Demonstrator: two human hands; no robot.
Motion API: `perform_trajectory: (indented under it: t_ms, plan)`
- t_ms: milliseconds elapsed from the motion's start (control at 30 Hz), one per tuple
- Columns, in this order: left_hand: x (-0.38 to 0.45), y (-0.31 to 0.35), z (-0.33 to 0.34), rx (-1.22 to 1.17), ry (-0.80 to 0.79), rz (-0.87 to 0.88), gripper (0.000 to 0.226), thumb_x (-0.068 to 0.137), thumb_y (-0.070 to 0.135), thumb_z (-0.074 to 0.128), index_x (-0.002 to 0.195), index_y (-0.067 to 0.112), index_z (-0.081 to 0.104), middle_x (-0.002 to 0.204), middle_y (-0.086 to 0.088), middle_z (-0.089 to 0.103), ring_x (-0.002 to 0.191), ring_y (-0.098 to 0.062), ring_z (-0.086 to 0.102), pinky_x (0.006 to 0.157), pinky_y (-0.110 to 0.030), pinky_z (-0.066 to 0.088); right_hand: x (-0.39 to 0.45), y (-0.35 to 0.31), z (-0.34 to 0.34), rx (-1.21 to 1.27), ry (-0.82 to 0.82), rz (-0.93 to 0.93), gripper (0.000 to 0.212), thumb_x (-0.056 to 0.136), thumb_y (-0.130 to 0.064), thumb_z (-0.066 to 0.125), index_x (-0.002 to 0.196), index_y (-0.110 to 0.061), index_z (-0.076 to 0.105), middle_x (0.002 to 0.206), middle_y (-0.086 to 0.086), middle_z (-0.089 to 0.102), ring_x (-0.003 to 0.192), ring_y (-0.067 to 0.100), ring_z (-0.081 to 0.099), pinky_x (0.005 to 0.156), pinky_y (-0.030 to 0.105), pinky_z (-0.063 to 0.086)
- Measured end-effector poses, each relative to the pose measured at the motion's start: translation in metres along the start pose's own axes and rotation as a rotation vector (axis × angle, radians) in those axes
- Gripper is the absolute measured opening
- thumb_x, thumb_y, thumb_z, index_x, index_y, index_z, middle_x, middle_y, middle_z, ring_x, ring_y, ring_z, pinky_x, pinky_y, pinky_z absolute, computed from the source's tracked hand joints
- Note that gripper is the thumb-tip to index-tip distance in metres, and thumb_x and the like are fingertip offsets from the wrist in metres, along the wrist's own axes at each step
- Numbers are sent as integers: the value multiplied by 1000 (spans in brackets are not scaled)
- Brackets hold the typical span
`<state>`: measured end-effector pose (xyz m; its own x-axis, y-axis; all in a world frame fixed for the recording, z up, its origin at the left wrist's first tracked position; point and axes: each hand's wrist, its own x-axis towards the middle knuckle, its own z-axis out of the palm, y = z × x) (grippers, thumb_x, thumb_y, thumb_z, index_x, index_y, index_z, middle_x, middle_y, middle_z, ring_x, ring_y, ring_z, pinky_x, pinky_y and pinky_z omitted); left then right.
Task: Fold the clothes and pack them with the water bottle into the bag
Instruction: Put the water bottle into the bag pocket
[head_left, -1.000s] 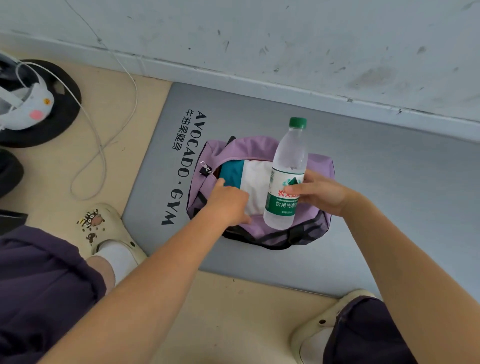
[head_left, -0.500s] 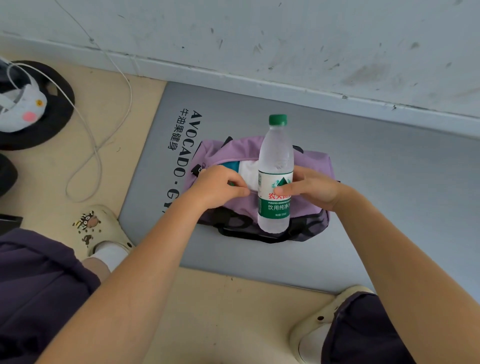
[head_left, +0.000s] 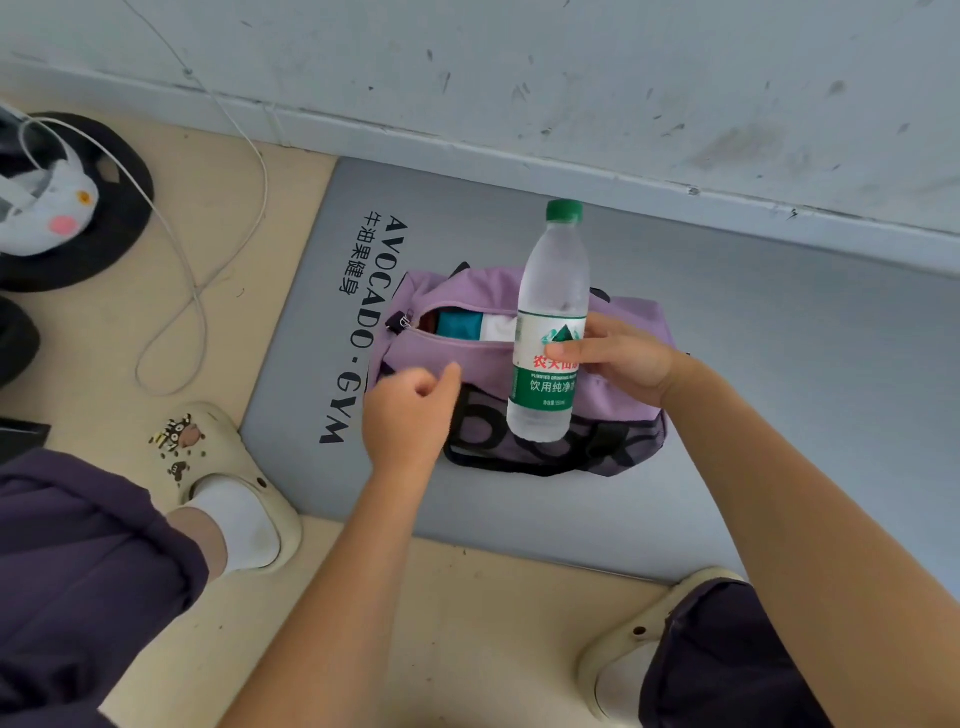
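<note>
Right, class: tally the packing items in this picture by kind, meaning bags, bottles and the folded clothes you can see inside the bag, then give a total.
Bags: 1, purple bag
Bottles: 1, water bottle
Folded clothes showing: 2, teal garment, white garment
Total: 4

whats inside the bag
Through the bag's open zip: folded teal cloth beside white cloth. The flap and bottle cover the rest.

Grey mat (head_left: 779, 364): "AVOCADO·GYM", beside it "牛油果健身" (black print); water bottle (head_left: 551, 332), green label: "饮用纯净水", red characters partly hidden by fingers; smaller print illegible.
</note>
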<state>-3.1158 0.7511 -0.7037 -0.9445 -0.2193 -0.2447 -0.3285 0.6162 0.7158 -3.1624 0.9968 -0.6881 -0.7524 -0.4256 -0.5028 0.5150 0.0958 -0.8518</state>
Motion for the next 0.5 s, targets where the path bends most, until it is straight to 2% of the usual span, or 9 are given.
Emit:
perform_trajectory:
  t_ms: [67,100,133,200,333,500]
  plan:
    - [-13,-4,11,-34,-318,-200,53,85,55,58,53,13,66,52,5,66,42,-9,57,55,-27,44,-1,-1,-2,-9,19,-18,48,78,-32,77,123,-21,65,126,5,66,120,22,61,107,43,40]
    - [-17,-3,18,-95,-429,-293,53,85,57,57,55,15,68,56,5,69,41,-9,59,54,-25,45,-2,-2,-2,-20,29,-20,50,78,-31,77,125,-19,63,127,5,66,121,23,60,110,46,39]
    - [-18,-2,26,-162,-470,-377,53,86,59,57,59,14,69,59,4,71,41,-10,60,53,-24,45,-3,-3,-2,-34,38,-20,53,78,-30,77,127,-18,61,127,5,66,122,24,59,111,48,37]
    - [-15,2,39,-256,-431,-494,55,84,63,58,65,13,69,60,3,72,40,-11,61,49,-24,43,-6,-4,0,-68,41,-15,55,77,-29,78,128,-20,60,128,4,66,124,24,58,112,50,36]
    - [-5,8,49,-285,-370,-532,53,80,64,61,65,14,69,57,5,71,38,-11,60,50,-25,42,-13,-7,3,-107,12,-11,52,78,-28,77,127,-25,59,128,1,66,123,20,58,110,49,39]
    - [-7,5,49,-374,-411,-517,23,87,32,60,74,16,70,63,7,73,44,-8,62,47,-21,44,-16,-7,3,-107,28,-16,55,80,-22,75,131,-20,55,128,2,66,121,22,59,109,48,41]
